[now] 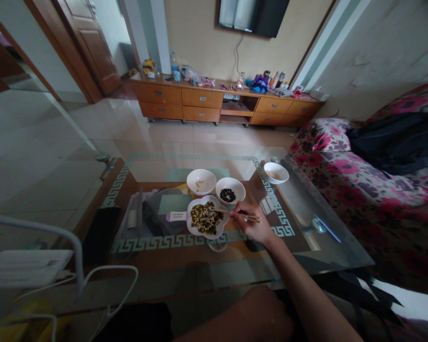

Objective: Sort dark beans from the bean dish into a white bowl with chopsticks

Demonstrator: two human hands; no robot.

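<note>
My right hand (pixel 250 222) is closed on a pair of wooden chopsticks (pixel 221 210). Their tips reach into a white, purple-edged dish with a handle (pixel 178 216), which holds a mix of green pieces and pale beans (pixel 207 219). Just behind it, one white bowl (pixel 230 184) contains black beans (pixel 228 195), and another (pixel 200 176) has a few light brown pieces. A third white bowl (pixel 278 180) with pale contents stands farther right. My left hand (pixel 269 311) is low in the picture near my lap, its fingers hidden.
The dishes stand on a glass table (pixel 349 251). A black flat object (pixel 100 235), a white device (pixel 28 268) and cables are on the left, a blue pen (pixel 327 228) on the right. Beyond are a wooden cabinet (pixel 201 99) and a floral sofa (pixel 364 190).
</note>
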